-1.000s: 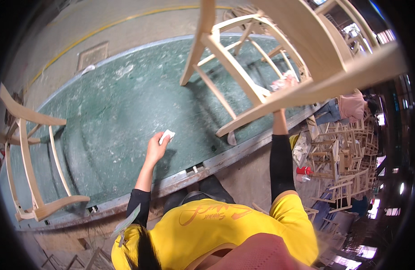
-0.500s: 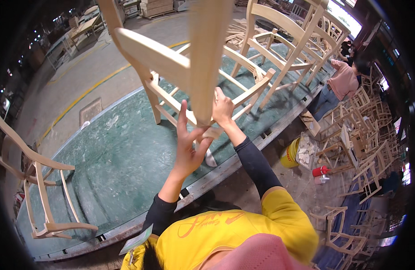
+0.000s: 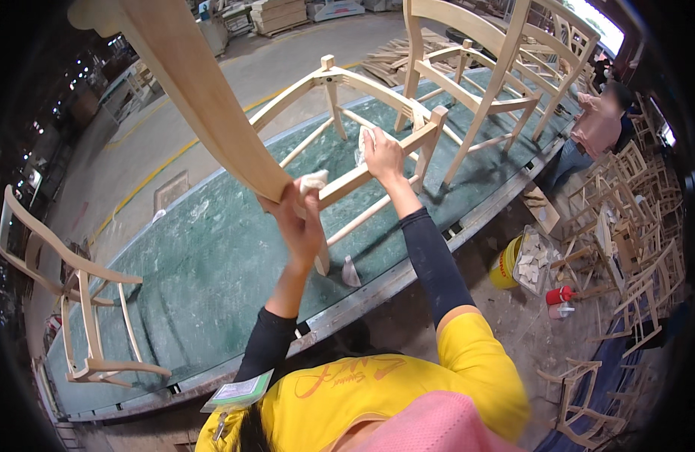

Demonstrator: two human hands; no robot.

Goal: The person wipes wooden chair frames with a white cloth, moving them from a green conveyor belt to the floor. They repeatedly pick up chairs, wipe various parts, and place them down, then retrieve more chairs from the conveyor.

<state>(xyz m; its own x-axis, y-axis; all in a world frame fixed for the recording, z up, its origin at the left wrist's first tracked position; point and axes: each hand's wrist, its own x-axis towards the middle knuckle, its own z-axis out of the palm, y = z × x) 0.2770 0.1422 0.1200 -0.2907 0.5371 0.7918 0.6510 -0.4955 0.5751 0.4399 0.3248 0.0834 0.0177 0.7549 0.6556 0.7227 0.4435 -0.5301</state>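
Observation:
A bare wooden chair frame [image 3: 347, 181] without a seat stands in front of me, its broad back post [image 3: 212, 105] leaning up to the left. My left hand [image 3: 298, 230] is closed at the foot of that post, with a crumpled white cloth [image 3: 313, 182] between thumb and fingers. Over the side seat rail, my right hand [image 3: 384, 157] is closed on a second white cloth [image 3: 360, 147] pressed against the wood. Its fingertips are partly hidden by the cloth. A small whitish, pointed object [image 3: 350, 273] sits on the green tabletop near the chair leg.
The long green worktable [image 3: 204, 301] carries another chair frame [image 3: 91, 316] at the left and more chairs [image 3: 476, 90] at the far right. Beside it stand a yellow bucket [image 3: 504, 265] and a red container [image 3: 558, 294]. A person in pink [image 3: 598, 128] works farther along, near stacked chair frames [image 3: 641, 196].
The chair has turned, and its back post has swung to the left. My left hand, its fingers spread before, now grips a white cloth at the post's foot. My right hand stays by the rail.

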